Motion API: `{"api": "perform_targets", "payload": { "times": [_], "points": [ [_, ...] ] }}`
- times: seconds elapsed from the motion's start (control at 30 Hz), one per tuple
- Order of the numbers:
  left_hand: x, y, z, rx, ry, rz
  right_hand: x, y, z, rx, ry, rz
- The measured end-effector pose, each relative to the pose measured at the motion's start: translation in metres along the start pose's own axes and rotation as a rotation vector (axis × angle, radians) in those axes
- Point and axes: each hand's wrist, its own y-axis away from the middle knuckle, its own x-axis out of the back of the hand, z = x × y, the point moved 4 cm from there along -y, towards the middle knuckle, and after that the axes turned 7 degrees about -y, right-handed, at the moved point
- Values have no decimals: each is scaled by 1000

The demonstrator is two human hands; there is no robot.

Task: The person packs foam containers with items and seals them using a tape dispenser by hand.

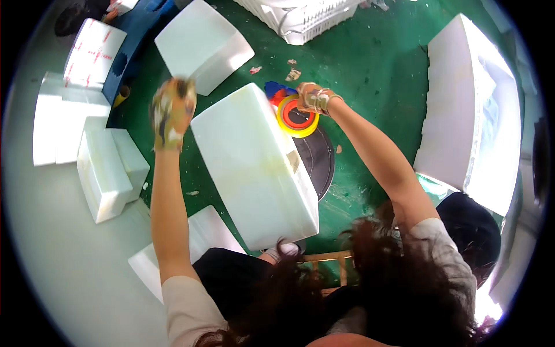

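Observation:
A long white foam box point(248, 168) lies between my arms, slightly tilted across the view. My right hand point(315, 98), in a patterned glove, is closed on a tape dispenser point(298, 133) with red and blue parts and a yellow roll. The dispenser is at the box's far right side; whether it touches the box I cannot tell. My left hand point(173, 110), in a similar glove, is beyond the box's far left corner and smeared by motion, so its fingers are unclear. Another white foam box point(199, 37) sits just past it.
Several white foam boxes point(104, 173) stand at the left. A large white foam container point(451, 98) with clear plastic inside is at the right. At the top is a white plastic basket point(300, 26). A dark round object point(321, 162) lies beside the middle box. Scraps litter the green floor point(370, 63).

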Motion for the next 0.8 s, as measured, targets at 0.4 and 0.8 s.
{"api": "perform_targets", "payload": {
  "times": [0.4, 0.8],
  "points": [
    [-172, -48, 41, 289, 964, -1389, -3, 0, -15, -5, -21, -2],
    [-51, 207, 121, -875, 249, -402, -32, -46, 2, 476, 82, 334]
  ]
}}
